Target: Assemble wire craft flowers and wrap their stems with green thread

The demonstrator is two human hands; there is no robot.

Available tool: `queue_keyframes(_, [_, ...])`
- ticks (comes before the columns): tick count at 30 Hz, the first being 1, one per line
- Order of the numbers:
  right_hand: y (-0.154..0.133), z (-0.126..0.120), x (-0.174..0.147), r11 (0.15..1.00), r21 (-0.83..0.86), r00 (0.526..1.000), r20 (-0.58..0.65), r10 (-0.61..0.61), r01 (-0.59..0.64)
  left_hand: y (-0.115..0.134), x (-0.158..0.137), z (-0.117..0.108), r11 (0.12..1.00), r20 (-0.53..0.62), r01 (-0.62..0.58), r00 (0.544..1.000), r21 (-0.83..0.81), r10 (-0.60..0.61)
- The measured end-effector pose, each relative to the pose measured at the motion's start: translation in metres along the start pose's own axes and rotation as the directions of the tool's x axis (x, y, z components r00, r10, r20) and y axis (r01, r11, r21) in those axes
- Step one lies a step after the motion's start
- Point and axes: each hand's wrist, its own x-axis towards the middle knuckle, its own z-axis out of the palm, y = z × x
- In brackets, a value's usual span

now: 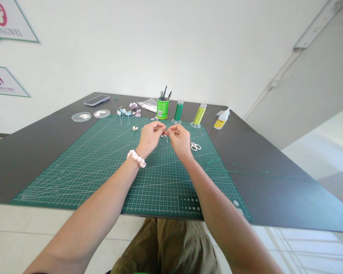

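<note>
My left hand and my right hand meet fingertip to fingertip above the green cutting mat. Both are pinched closed on something too small to make out. A thin white looped piece shows just below the fingers; whether it is held or lies on the mat I cannot tell. Scissors with white handles lie right of my right hand, their blades partly hidden by it. To the left of my left hand rests a small cream flower with a green stem.
Behind the hands stand a green can of tools, a green thread spool, a yellow-green spool and a glue bottle. Wired flowers, shallow dishes and a phone lie back left. Loose green thread trails right.
</note>
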Motion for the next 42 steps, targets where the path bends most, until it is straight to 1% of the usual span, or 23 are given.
queue_keyframes(6, [-0.002,-0.002,-0.001,0.988,-0.122,0.995,-0.004,-0.099,0.098,0.004,-0.001,-0.001,0.986,-0.032,-0.079,0.996,0.147,0.085])
queue_keyframes(9, [-0.002,-0.005,0.0,0.97,-0.193,0.989,0.006,-0.15,0.148,0.007,-0.002,-0.002,0.956,-0.013,-0.145,0.988,0.253,0.153])
queue_keyframes(11, [-0.002,-0.007,0.002,0.953,-0.236,0.981,0.014,-0.192,0.19,0.008,-0.003,-0.003,0.921,0.017,-0.181,0.982,0.344,0.187])
queue_keyframes(13, [-0.002,-0.009,0.003,0.934,-0.273,0.972,0.02,-0.233,0.23,0.008,-0.003,-0.004,0.867,0.049,-0.211,0.976,0.452,0.211])
queue_keyframes(16, [-0.002,-0.011,0.006,0.923,-0.298,0.969,0.034,-0.247,0.245,0.008,-0.003,-0.005,0.771,0.104,-0.263,0.963,0.58,0.25])
queue_keyframes(18, [-0.004,-0.014,0.008,0.934,-0.282,0.976,0.039,-0.216,0.218,0.008,-0.004,-0.005,0.723,0.136,-0.302,0.95,0.621,0.28])
queue_keyframes(21, [-0.005,-0.017,0.011,0.965,-0.211,0.988,0.047,-0.15,0.157,0.008,-0.004,-0.006,0.678,0.184,-0.355,0.932,0.644,0.313])
queue_keyframes(23, [-0.005,-0.02,0.014,0.984,-0.149,0.994,0.066,-0.093,0.101,0.009,-0.004,-0.007,0.666,0.217,-0.388,0.919,0.638,0.328])
queue_keyframes(26, [-0.005,-0.023,0.017,0.999,-0.024,0.992,0.126,0.026,-0.023,0.01,-0.004,-0.008,0.673,0.234,-0.417,0.907,0.61,0.35])
queue_keyframes(28, [-0.005,-0.024,0.018,0.989,0.092,0.98,0.175,0.096,-0.113,0.01,-0.003,-0.008,0.685,0.229,-0.424,0.904,0.593,0.361])
queue_keyframes(30, [-0.005,-0.025,0.018,0.961,0.203,0.966,0.216,0.142,-0.186,0.01,-0.003,-0.009,0.699,0.225,-0.427,0.903,0.573,0.367])
queue_keyframes(33, [-0.005,-0.026,0.016,0.914,0.304,0.943,0.273,0.188,-0.27,0.01,-0.002,-0.009,0.72,0.222,-0.436,0.899,0.54,0.378])
queue_keyframes(37, [-0.006,-0.027,0.015,0.885,0.324,0.918,0.326,0.227,-0.334,0.009,-0.001,-0.01,0.744,0.2,-0.446,0.894,0.498,0.402])
queue_keyframes(42, [-0.009,-0.026,0.013,0.884,0.301,0.905,0.346,0.248,-0.357,0.01,-0.001,-0.01,0.767,0.128,-0.404,0.91,0.499,0.395])
